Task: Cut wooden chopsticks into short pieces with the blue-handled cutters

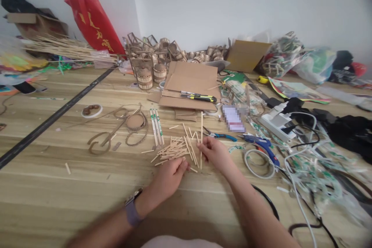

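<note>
My right hand [213,153] is closed in a pinch on a long, thin wooden stick [201,126], which points away from me. My left hand [170,176] is closed at the near edge of a loose pile of short wooden sticks [174,149]; its fingertips hide whatever they grip. A short stick end [193,170] shows just beside those fingers. Between the hands lie a few longer sticks [190,149]. Behind the pile, several sticks with green-printed wrapping [157,126] lie side by side.
At right are blue-handled pliers [225,136], a blue glue gun [263,145], a tape roll [258,162], and a power strip [279,124] with trailing cables. Cardboard sheets [188,79] bear a utility knife [200,97]. Small slatted lanterns [144,79] stand behind. A woven ring [136,137] lies left.
</note>
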A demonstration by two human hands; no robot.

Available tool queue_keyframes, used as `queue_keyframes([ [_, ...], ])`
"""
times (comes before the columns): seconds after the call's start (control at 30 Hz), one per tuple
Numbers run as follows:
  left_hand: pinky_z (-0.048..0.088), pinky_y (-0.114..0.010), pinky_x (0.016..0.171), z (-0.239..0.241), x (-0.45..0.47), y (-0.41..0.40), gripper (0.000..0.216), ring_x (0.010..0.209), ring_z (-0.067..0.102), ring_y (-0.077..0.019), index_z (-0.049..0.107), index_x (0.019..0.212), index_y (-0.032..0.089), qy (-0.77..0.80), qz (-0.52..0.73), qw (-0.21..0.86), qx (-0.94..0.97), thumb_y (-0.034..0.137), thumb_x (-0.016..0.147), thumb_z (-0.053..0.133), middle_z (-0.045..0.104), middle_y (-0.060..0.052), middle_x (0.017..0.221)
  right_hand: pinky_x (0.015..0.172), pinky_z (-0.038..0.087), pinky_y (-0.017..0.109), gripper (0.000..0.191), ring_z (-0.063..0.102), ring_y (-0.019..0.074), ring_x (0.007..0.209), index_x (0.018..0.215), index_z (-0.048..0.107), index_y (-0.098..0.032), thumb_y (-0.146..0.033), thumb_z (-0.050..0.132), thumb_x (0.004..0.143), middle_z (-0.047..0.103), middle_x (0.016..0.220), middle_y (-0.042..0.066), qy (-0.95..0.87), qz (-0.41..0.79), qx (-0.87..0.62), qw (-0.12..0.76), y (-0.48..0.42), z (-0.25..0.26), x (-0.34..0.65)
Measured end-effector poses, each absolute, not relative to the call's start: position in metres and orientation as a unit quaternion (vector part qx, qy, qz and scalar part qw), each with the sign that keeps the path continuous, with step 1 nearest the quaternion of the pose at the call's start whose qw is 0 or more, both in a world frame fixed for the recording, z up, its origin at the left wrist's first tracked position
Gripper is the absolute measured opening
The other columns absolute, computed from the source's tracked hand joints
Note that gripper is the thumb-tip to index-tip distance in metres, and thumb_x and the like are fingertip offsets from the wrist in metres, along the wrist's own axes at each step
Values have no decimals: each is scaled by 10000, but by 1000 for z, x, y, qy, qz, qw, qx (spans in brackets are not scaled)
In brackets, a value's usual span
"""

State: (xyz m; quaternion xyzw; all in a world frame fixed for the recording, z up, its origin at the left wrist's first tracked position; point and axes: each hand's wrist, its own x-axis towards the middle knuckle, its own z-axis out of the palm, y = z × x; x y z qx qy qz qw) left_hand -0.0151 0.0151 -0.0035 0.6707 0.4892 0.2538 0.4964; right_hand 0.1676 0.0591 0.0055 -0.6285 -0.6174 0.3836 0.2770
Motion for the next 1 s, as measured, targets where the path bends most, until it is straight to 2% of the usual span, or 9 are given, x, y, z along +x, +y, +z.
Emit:
queue_keyframes([
  [0.13,450,-312,684,-3,-3,4,454,788,645,-213,578,889,171,410,242,664,577,569,908,359,702,-110,880,407,431,235,439,509,117,401,697,432,-237,-653,539,785,530,501,-62,-584,507,-546,324,40,9,161],
  [0.27,440,-321,678,-6,6,-2,528,719,651,-208,567,887,156,403,256,701,529,660,858,414,717,-113,774,345,372,215,430,435,89,343,723,436,-231,-638,558,788,493,500,-85,-559,551,-506,357,34,3,151],
  [0.37,420,-306,643,-6,5,0,512,640,633,-187,549,803,170,408,281,725,479,673,835,459,699,-78,686,443,468,256,361,539,121,441,779,499,-210,-563,560,823,568,575,-40,-562,538,-501,379,34,-2,151],
  [0.47,409,-284,628,-5,0,7,441,647,629,-171,552,775,179,424,338,745,388,617,825,535,695,-50,713,755,541,375,355,660,209,822,991,583,-193,-438,687,756,682,929,74,-583,499,-501,401,31,-2,153],
  [0.53,425,-282,646,-4,-2,12,386,686,628,-172,573,781,177,423,374,754,337,561,809,594,688,-42,745,940,471,457,508,598,269,1083,1137,583,-211,-318,770,677,636,1181,117,-643,437,-488,397,27,-1,152],
  [0.6,445,-288,679,-3,-2,15,353,730,634,-184,585,778,168,409,396,760,313,518,794,632,682,-47,761,1021,405,506,583,520,299,1213,1223,559,-226,-232,767,679,586,1292,132,-726,333,-469,377,22,-2,149],
  [0.73,458,-292,702,-3,2,13,331,748,639,-189,591,763,167,396,414,763,299,492,790,647,677,-39,749,988,434,509,546,532,302,1207,1283,501,-220,-202,687,770,579,1294,152,-808,176,-447,342,19,-8,145],
  [0.93,466,-312,763,-3,1,11,315,760,617,-186,623,726,170,389,430,751,316,477,788,655,661,-27,728,929,464,467,450,577,286,1119,1227,503,-208,-240,674,812,623,1193,141,-812,113,-445,362,18,-12,146],
  [1.0,465,-315,760,-3,0,12,321,773,610,-191,643,732,166,401,430,744,317,483,783,658,665,-37,746,894,473,449,362,588,281,1057,1142,540,-200,-281,679,818,628,1119,134,-797,102,-459,380,17,-12,146],
])
